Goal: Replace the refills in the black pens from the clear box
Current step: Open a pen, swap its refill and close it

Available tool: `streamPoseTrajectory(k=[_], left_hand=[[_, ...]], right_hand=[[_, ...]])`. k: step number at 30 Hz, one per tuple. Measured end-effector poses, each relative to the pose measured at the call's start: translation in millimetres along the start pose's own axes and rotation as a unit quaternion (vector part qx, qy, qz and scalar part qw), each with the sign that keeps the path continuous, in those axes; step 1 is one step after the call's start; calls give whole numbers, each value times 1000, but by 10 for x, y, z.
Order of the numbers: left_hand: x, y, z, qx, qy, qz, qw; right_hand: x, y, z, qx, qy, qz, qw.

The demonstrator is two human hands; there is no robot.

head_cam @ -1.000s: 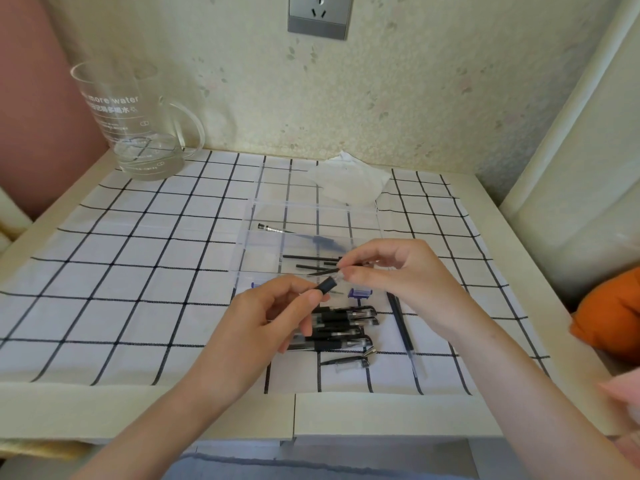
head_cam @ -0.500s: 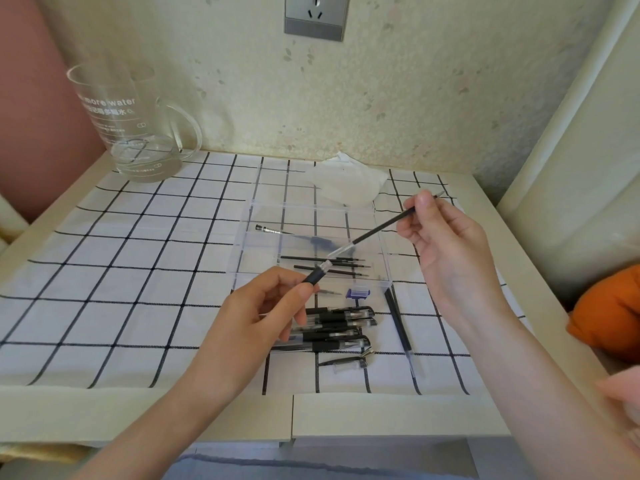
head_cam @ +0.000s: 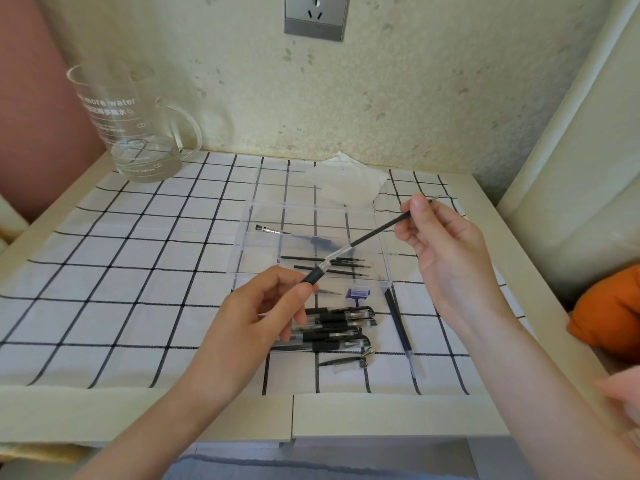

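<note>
1. The fingers [head_cam: 299, 293] of the left hand [head_cam: 249, 323] are pinching the black grip end of a pen barrel [head_cam: 330, 259]. Thumb and forefinger are pressing on it, and the other fingers are curling loosely beneath.
2. The fingers [head_cam: 417, 207] of the right hand [head_cam: 450, 258] are pinching a black refill [head_cam: 379, 229] close to its tip, which is pointing far and right.
3. The refill's near end is running into the clear barrel, so the two are forming one slanting line in the air over the clear box [head_cam: 242, 244].
4. The box is sitting open on a checked cloth [head_cam: 121, 271] in the middle of the tabletop [head_cam: 381, 414]. Several spare refills [head_cam: 325, 263] are lying in its near part.
5. A heap of black pens [head_cam: 341, 323] is lying just near of the box, partly under the left hand. A long loose refill [head_cam: 398, 323] is lying to its right, and a small purple piece [head_cam: 358, 293] is lying by the box's near edge.
6. A glass jug [head_cam: 135, 133] is standing at the far left corner, and a white tissue [head_cam: 346, 183] is lying beyond the box.
</note>
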State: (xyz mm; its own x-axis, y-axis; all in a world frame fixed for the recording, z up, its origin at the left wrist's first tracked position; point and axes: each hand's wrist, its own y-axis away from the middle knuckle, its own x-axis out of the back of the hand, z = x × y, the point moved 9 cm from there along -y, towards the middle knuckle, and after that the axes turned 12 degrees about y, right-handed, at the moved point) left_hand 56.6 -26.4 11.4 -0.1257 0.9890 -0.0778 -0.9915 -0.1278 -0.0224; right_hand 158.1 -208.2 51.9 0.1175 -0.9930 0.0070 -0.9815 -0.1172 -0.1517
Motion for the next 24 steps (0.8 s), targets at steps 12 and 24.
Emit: streamPoseTrajectory(k=[12,24], left_hand=[[-4,1,26,-8,-4,-3,1000],[26,4,-64,9,-38,4,999]], right_hand=[[5,-3,87,-43,-29,-9,999],[-105,35,-24,1,121,-63,991]])
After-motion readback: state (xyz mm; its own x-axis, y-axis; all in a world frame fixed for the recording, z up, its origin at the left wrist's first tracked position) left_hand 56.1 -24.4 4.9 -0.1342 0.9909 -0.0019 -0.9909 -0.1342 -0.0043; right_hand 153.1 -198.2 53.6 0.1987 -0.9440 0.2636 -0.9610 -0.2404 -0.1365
